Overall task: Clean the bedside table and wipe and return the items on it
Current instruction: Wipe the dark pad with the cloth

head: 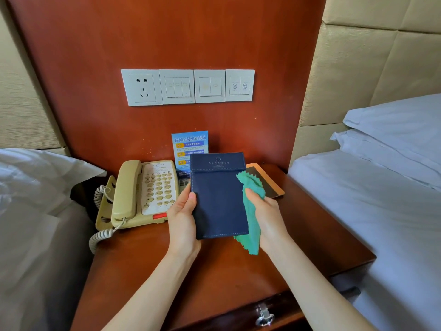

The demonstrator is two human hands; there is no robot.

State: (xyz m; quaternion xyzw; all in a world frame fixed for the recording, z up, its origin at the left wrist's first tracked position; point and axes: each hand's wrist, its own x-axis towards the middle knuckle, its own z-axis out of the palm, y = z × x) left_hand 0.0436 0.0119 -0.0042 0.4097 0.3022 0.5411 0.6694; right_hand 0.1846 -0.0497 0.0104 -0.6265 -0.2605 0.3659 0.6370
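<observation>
A dark blue leather pouch (218,199) with a stitched flap is held upright above the wooden bedside table (148,263). My left hand (182,213) grips its left edge, thumb on the front. My right hand (262,211) holds a crumpled green cloth (251,225) against the pouch's right edge. A beige telephone (140,192) with a coiled cord sits at the table's back left. A blue printed card (188,146) stands against the back panel, partly hidden by the pouch. A flat tan-rimmed tray (267,180) lies behind my right hand.
Beds with white sheets flank the table, left (35,211) and right (381,211). A row of white sockets and switches (187,86) sits on the red-brown wall panel. A metal drawer handle (264,315) shows at the table's front.
</observation>
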